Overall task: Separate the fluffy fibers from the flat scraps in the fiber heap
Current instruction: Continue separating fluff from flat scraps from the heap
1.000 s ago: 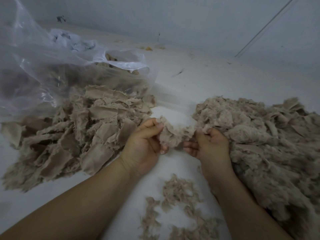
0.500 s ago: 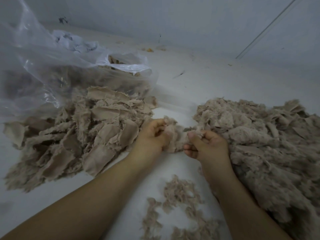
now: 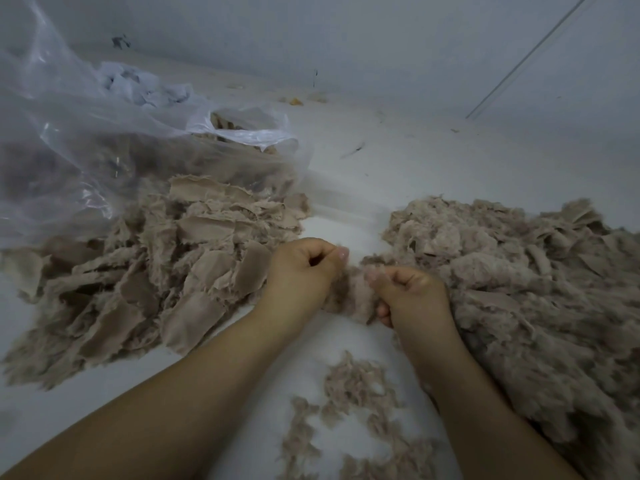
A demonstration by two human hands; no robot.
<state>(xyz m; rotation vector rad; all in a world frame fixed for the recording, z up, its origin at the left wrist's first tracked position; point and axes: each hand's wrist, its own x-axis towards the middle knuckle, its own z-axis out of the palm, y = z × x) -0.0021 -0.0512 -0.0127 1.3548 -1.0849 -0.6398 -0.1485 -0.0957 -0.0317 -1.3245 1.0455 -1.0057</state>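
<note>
A clear plastic bag [image 3: 86, 133] lies crumpled at the left on the white floor [image 3: 415, 161], beneath a pale wall [image 3: 381, 39].

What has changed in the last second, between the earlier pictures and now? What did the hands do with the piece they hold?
The left hand and right hand both kept their grip on the fluffy clump. Their fingers curled tighter into fists, and the clump, first raised between the fingertips, now hangs lower between them. The flat scraps pile, the fiber heap, the loose tufts and the plastic bag stayed as they were.
</note>
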